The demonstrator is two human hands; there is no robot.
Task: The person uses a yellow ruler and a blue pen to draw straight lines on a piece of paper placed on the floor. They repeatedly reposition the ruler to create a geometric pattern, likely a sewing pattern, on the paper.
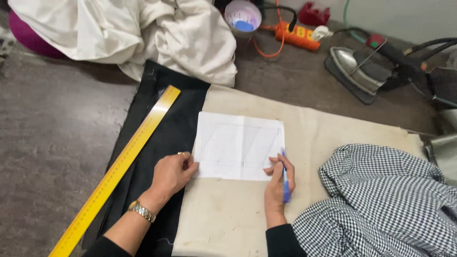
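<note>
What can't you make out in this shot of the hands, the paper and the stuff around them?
All from the head view:
- Paper sheet: its faint pencil lines are too small to read.
- Left hand: fingertips curl under, so their contact with the sheet's edge is unclear.
- Blue pen: tip hidden behind the right hand.
- Yellow ruler: lower end cut off by the frame; markings too small.
- Checked cloth: cut off at the right and bottom edges.

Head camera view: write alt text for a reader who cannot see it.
A person's left hand presses the edge of a white gridded paper sheet with pencilled lines while the right hand holds a blue pen at its other edge. The sheet lies on beige cloth, beside black fabric bearing a long yellow ruler; a black-and-white checked garment lies at right.
</note>
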